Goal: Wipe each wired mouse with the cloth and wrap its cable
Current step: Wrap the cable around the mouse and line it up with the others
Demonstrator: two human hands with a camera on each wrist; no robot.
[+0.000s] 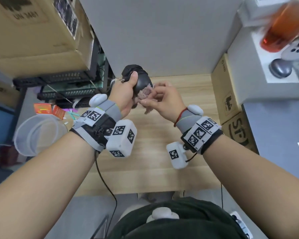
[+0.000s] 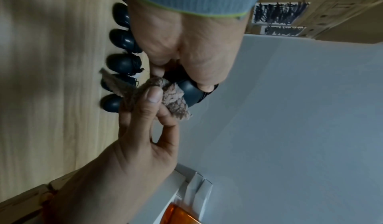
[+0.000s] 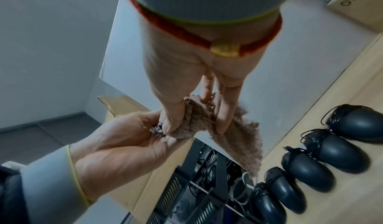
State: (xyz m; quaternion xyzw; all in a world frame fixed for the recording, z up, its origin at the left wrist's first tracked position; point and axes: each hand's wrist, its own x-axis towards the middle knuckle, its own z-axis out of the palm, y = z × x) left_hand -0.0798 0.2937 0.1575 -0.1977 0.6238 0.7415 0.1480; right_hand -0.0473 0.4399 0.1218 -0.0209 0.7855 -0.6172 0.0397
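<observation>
Wooden desk [image 1: 162,169] is filling the frame, a grey Lenovo laptop [image 1: 283,144] lying at its right, a PICO box [image 3: 356,3] beyond. Left hand [image 1: 126,94] is gripping a black mouse [image 1: 141,80] above the desk, cable wound round it, long axis pointing up and away. Right hand [image 1: 164,100] is pinching the brown cloth [image 1: 145,94] against its lower end. Five wrapped mice [image 3: 323,158] are sitting in a row.

Five mice [image 3: 323,158] side by side on desk [image 1: 162,169]
</observation>
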